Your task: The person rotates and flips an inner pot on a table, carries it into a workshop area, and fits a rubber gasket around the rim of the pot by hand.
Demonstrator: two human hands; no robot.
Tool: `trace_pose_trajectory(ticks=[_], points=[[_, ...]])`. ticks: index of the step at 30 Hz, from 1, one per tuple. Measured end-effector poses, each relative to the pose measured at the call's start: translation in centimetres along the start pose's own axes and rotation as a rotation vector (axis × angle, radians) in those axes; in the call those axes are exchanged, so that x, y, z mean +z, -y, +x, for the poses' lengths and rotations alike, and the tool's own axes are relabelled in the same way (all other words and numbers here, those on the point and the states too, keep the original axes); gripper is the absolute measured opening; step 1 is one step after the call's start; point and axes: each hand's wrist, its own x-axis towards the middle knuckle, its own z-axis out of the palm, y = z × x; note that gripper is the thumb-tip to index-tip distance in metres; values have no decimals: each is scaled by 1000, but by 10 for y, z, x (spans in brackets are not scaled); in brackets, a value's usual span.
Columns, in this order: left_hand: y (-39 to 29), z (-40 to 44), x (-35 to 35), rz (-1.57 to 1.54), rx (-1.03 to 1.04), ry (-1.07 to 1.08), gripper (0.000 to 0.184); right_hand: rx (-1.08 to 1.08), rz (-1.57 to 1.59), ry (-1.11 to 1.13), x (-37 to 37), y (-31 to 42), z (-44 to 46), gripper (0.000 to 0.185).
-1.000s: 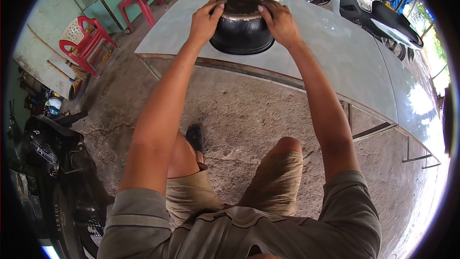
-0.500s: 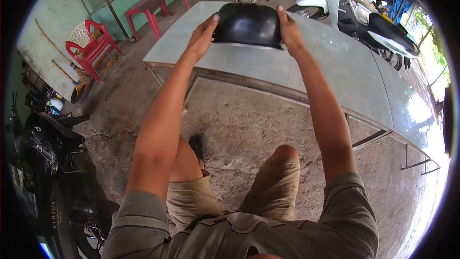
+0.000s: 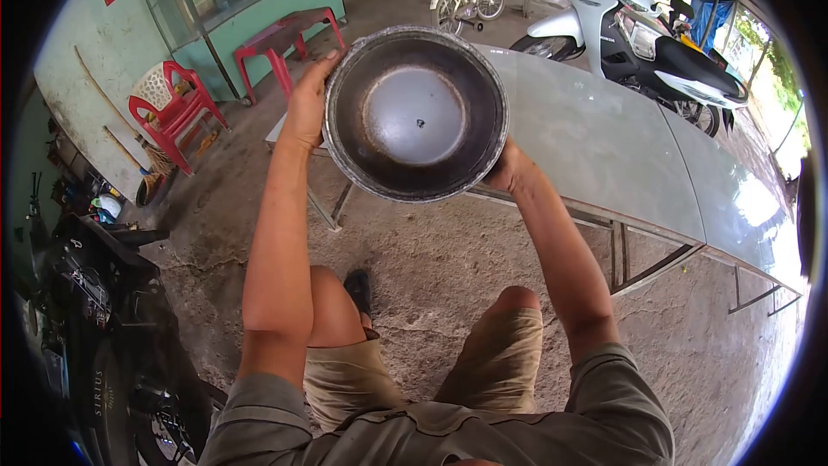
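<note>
A round, dark metal pot (image 3: 414,116) is held up in front of me, over the near edge of the table. Its mouth faces me, showing a blackened inner wall, a greyish bottom with a brownish ring and a small dark spot near the middle. My left hand (image 3: 306,108) grips the pot's left side, fingers partly behind it. On the lower right, my right hand (image 3: 509,168) is closed on the pot's side, most of its fingers hidden behind the rim.
A long grey-topped table (image 3: 595,138) on metal legs stands ahead and to the right. Beyond it are a parked silver motorbike (image 3: 638,43) and a small white bicycle (image 3: 466,0). At left are a red chair (image 3: 177,108), brooms (image 3: 155,160) and a black motorbike (image 3: 103,328).
The pot has turned from its black outer side to its open mouth and come closer to me. Both hands have moved down with it, and my right hand has shifted lower on its side.
</note>
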Motion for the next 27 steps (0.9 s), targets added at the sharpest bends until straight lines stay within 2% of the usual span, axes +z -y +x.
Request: trace_pose_trajectory(ticks=[5,7,9,10,12,19,21,27], points=[[-12,-11,6,-69,-94,43,60,-36,5,20,-6,-28,-7,53],[-18,-16,12,-63,-121,88,63,-39,234,-114,6,-39,-12,54],[-27,-21,19,-2,-129,157,74,-23,236,-96,4,-49,-15,54],[-31,-22,21,-2,-133,155,74,-11,236,-78,5,-61,-20,55],[-38,-27,26,58,-175,293,88,17,239,-45,11,-78,-19,55],[-48,-47,36,227,-238,319,86,107,256,87,10,-131,-32,56],[-50,-55,42,418,-224,278,89,132,264,127,6,-140,-34,56],[-43,-55,37,477,-282,250,86,202,270,247,-6,-160,-41,57]])
